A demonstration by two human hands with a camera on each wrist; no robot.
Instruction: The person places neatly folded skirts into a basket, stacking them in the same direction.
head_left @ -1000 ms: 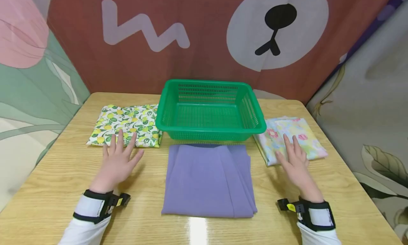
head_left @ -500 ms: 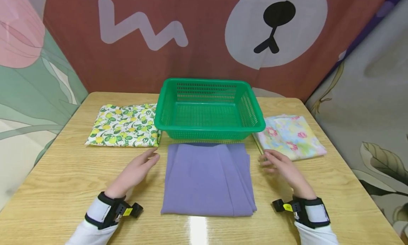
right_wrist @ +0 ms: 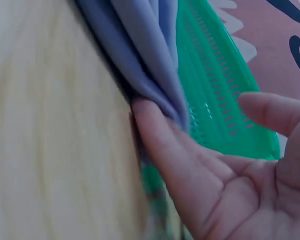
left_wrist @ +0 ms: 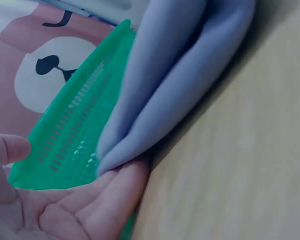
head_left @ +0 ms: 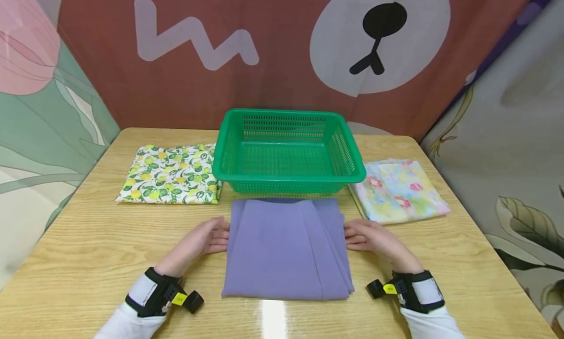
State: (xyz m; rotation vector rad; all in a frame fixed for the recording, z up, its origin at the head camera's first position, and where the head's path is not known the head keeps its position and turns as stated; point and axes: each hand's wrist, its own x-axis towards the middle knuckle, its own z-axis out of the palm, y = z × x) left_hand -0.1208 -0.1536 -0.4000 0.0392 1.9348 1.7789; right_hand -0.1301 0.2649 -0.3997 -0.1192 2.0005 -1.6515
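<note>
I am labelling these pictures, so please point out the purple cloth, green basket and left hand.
Purple cloth (head_left: 284, 251), head view: the middle of its top face.
Green basket (head_left: 284, 157), head view: its inside floor.
Left hand (left_wrist: 75, 211), left wrist view: its palm side.

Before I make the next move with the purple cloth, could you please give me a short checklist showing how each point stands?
1. Left hand partly tucked under the purple cloth at its left edge: ok.
2. Right hand partly tucked under its right edge: ok.
3. Left thumb and right thumb closed onto the cloth: not ok, both stand off it.
4. Hands equally far under: cannot tell, the cloth hides the finger ends.
5. Basket upright, open side up: ok.
6. Lemon cloth and flowered cloth off the purple one: ok.
</note>
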